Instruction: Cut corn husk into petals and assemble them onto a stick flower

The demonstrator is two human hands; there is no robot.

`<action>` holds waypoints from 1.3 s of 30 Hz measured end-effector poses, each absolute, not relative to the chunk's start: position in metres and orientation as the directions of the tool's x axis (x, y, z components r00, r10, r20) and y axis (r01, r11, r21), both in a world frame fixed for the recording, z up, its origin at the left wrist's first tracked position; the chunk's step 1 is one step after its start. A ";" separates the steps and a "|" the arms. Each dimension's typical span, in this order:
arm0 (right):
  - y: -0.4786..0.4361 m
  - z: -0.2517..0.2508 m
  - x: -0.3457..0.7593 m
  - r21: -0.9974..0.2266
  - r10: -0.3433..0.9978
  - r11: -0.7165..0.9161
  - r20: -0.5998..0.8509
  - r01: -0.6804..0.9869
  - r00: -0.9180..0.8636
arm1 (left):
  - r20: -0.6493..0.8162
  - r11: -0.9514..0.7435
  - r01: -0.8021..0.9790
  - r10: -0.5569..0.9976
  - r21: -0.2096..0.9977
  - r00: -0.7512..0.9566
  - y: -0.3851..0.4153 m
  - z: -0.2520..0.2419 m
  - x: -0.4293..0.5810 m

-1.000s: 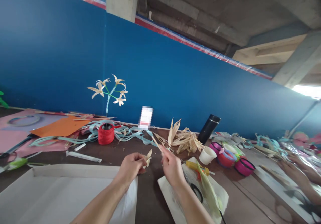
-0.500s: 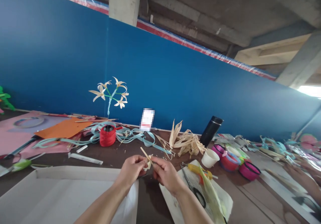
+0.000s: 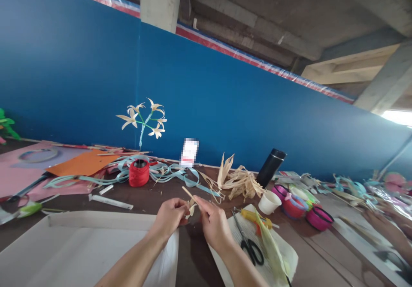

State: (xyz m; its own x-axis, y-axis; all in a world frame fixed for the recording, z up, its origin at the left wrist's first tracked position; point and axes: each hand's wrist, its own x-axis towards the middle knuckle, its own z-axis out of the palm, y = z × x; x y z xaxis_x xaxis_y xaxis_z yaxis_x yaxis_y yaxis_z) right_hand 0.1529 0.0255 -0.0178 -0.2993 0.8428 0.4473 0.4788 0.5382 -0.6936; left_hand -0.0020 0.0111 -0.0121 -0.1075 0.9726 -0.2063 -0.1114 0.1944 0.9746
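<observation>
Close together over the dark table, my left hand [image 3: 170, 218] and my right hand [image 3: 215, 223] are both closed at the fingertips. Between them shows a small pale piece [image 3: 192, 210], which looks like corn husk, pinched by my left hand. A thin wooden stick [image 3: 188, 193] slants up and left from the fingers of my right hand. Its lower end is hidden. Scissors [image 3: 252, 249] with black handles, a yellow-handled tool [image 3: 255, 218] and a pale green corn husk [image 3: 272, 246] lie on a printed sheet [image 3: 291, 252] beside my right forearm.
A white tray [image 3: 80, 218] stands at left. Behind my hands are red twine [image 3: 139, 174], blue ribbon [image 3: 193, 179], dry husks [image 3: 241, 184], a white cup [image 3: 269, 203] and a black bottle [image 3: 271, 167]. A husk flower spray [image 3: 141, 128] rises at the back. Another person's hand [image 3: 376, 222] is at right.
My right hand has turned and its fingers have shifted up along the stick. The stick has moved slightly right. My left hand stays nearly in place, and more of the scissors shows.
</observation>
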 end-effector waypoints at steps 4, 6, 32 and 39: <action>0.043 -0.022 0.171 -0.829 0.926 0.356 0.375 0.431 -0.044 | -0.197 0.178 -0.154 0.974 0.972 -0.114 0.012 -0.013 -0.003; 0.047 -0.021 0.175 -0.945 0.975 0.220 0.223 0.242 -0.016 | -0.197 0.168 -0.188 0.969 0.968 -0.149 0.014 -0.017 -0.005; 0.017 -0.016 0.150 -0.587 0.824 0.566 0.427 0.579 -0.373 | -0.149 0.151 0.004 0.978 0.988 -0.145 0.011 -0.012 -0.003; 0.027 -0.018 0.158 -0.513 0.850 0.478 0.473 0.713 -0.230 | -0.201 0.191 -0.077 0.968 0.979 -0.151 0.007 -0.005 -0.002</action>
